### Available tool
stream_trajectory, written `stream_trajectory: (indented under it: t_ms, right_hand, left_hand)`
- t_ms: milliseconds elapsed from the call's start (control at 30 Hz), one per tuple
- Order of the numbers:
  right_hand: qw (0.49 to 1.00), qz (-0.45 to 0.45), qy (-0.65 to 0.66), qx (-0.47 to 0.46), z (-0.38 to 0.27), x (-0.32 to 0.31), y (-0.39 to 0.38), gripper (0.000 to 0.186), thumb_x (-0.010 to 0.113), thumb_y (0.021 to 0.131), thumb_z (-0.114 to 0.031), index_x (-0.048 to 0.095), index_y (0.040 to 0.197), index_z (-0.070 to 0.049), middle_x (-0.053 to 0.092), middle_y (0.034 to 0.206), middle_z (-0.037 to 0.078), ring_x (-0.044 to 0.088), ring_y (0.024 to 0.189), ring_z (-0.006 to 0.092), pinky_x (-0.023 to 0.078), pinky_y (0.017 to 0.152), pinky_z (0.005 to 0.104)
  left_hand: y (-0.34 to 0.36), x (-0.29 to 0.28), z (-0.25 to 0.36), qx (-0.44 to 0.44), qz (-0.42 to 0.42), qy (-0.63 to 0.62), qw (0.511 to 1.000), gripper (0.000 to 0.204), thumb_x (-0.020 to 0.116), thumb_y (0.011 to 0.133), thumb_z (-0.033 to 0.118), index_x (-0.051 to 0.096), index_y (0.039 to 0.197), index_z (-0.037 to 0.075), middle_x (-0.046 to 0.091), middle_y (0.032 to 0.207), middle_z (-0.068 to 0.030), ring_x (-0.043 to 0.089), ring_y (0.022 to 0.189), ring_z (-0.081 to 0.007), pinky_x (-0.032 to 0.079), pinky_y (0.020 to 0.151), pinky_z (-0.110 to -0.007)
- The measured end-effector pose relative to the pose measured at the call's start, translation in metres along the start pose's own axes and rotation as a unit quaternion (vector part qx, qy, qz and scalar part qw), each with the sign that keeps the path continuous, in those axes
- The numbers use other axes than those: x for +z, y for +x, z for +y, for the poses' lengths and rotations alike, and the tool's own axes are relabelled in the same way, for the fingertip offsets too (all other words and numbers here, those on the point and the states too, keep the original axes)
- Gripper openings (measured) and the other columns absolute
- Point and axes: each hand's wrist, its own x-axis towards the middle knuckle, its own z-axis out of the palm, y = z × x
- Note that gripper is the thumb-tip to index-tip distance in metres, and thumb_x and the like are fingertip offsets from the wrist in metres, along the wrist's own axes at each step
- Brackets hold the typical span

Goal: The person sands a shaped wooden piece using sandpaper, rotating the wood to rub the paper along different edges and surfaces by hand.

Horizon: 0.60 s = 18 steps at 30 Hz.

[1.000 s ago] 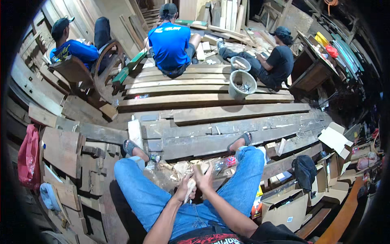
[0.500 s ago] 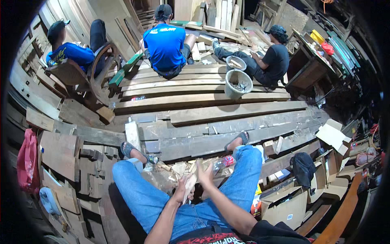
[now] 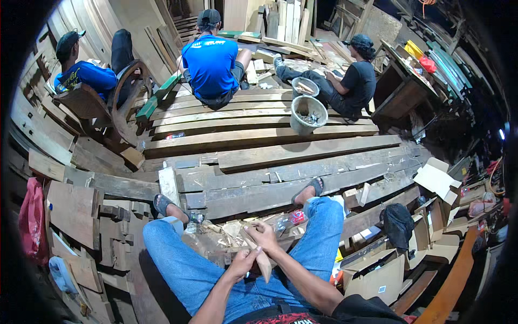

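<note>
Between my knees I hold a short, pale piece of wood point(image 3: 263, 263) with a tapered near end pointing toward my lap. My left hand point(image 3: 243, 264) is closed around its middle, the thumb lying along the top. Closer to the far end, my right hand point(image 3: 261, 236) grips the same piece, its fingers bent over the wood. Whether a small tool is also in the right hand cannot be made out. Wood chips and offcuts point(image 3: 233, 228) lie scattered just beyond my hands, between my sandalled feet.
Long beams point(image 3: 259, 156) run across the floor ahead, with two grey buckets, the nearer one point(image 3: 308, 115) holding scraps. Three people sit beyond. Cardboard boxes point(image 3: 377, 278) and a black bag point(image 3: 398, 227) are at the right; stacked boards point(image 3: 73, 213) and a red cloth point(image 3: 33, 221) at the left.
The piece of wood has turned in my hands, its near end now tilting rightward. My right hand has come lower and closer to the left. The whole view has shifted slightly.
</note>
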Motion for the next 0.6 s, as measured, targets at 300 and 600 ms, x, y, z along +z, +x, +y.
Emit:
stream_trajectory:
  t_ms: [300,600]
  right_hand:
    - [0.986,0.151,-0.017,-0.065,-0.021,0.009,0.004,0.032,0.072,0.086,-0.025,0.063,0.102,0.001,0.067,0.089,0.010,0.061,0.081,0.0145,0.049,0.073,0.0296]
    - [0.983,0.179,0.023,-0.039,-0.015,-0.002,0.010,0.029,0.068,0.089,-0.025,0.063,0.102,0.001,0.067,0.093,0.010,0.061,0.087,0.0143,0.048,0.080,0.0291]
  left_hand:
    - [0.003,-0.015,0.007,-0.055,0.005,-0.108,0.993,0.027,0.050,0.097,0.020,0.051,0.119,0.003,0.063,0.100,-0.0097,0.065,0.080,-0.0205,0.056,0.064,-0.036]
    - [-0.004,-0.022,0.023,-0.077,-0.054,-0.227,0.969,0.052,0.043,0.084,0.009,0.039,0.136,0.003,0.060,0.121,-0.0208,0.066,0.094,-0.0251,0.059,0.071,-0.038]
